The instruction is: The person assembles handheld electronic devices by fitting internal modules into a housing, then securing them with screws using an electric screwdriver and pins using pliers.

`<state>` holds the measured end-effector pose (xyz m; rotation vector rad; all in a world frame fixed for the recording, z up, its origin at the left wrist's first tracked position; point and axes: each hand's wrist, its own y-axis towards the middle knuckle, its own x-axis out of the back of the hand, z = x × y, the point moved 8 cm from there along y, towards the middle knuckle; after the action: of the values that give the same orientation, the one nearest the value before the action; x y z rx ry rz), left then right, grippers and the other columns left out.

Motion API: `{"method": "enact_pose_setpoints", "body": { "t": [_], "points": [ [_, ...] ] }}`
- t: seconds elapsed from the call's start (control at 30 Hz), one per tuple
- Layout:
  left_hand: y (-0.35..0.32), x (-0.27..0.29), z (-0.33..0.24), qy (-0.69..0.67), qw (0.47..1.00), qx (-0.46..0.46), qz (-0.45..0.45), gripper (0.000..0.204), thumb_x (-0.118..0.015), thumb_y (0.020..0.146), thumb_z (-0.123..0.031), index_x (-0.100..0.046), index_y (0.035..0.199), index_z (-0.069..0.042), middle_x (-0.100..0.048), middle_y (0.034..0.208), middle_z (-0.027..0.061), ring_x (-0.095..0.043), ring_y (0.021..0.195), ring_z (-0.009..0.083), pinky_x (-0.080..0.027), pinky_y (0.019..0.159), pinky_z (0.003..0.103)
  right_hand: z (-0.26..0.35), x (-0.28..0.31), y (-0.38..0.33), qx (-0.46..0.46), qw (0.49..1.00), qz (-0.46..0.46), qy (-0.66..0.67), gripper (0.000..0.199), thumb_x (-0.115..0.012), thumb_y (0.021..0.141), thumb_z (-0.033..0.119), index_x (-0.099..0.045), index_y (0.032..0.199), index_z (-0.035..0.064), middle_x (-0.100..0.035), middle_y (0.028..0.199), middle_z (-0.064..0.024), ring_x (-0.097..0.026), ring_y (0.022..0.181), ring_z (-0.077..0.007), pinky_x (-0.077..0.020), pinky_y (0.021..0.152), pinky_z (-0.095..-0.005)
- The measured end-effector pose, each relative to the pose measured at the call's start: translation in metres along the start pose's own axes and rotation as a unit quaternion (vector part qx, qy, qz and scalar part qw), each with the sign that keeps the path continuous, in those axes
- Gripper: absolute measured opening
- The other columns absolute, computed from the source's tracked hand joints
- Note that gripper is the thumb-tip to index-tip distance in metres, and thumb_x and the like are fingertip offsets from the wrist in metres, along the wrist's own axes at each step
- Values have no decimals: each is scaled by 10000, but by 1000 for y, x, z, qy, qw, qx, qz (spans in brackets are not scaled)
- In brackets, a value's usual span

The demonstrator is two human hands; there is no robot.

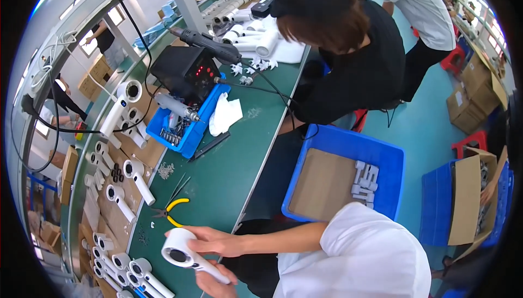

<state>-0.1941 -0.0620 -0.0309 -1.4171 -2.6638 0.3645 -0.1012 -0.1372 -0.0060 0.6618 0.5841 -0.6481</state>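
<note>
A white hair dryer (177,246), with a round head and a dark round opening, is held over the near edge of the green table. My right hand (220,242) is closed around its head from above. My left hand (215,283) grips the handle lower down, its fingers partly hidden behind it. Just past the head lie yellow-handled pliers (175,211), with dark tweezers (180,187) next to them.
White hair dryers (139,181) stand along the table's left side. A blue tray (188,140) holds bits and an electric screwdriver (177,106), beside a black control box (188,71). A blue bin (397,172) is on the right; a co-worker (365,63) sits beyond.
</note>
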Motion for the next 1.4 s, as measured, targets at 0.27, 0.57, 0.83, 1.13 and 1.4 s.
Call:
{"method": "enact_pose_setpoints", "body": {
  "t": [0.27,0.57,0.83,1.13,1.4],
  "points": [
    [-59,-3,13,-7,993,-109,46,595,-325,976,-565,-486,987,8,-489,592,64,-433,367,143,-343,325,225,-33,-22,-40,-54,974,-21,219,530,-572,944,401,-381,1285,43,-545,1106,-105,-611,893,-129,-534,712,-265],
    [-69,2,-9,302,858,-386,-156,493,-393,995,-446,-496,1041,34,-512,630,53,-437,482,94,-326,435,226,-1,-30,-45,91,993,-67,25,580,-599,937,347,-306,1348,62,-492,1135,-70,-492,1068,-153,-410,919,-308],
    [-54,-6,-8,270,924,-271,7,462,-380,1009,-408,-483,1020,42,-488,610,43,-481,442,97,-339,396,220,1,-14,-42,73,994,-50,66,632,-607,933,365,-323,1413,68,-495,1144,-64,-482,1092,-148,-399,928,-299],
    [-33,8,-18,345,885,-308,-55,470,-460,990,-366,-510,1159,71,-584,1035,183,-571,908,248,-460,767,349,-1,8,-24,132,974,-151,109,726,-599,934,347,-210,1479,67,-535,1194,-138,-613,1036,-248,-474,893,-351],
    [39,61,-32,505,795,-277,-190,422,-594,939,-294,-561,1147,71,-580,1064,205,-557,984,298,-423,887,410,-21,31,11,42,948,-138,282,607,-354,1005,465,-252,1444,58,-535,1236,-135,-592,1103,-275,-469,989,-445]
  ]
}}
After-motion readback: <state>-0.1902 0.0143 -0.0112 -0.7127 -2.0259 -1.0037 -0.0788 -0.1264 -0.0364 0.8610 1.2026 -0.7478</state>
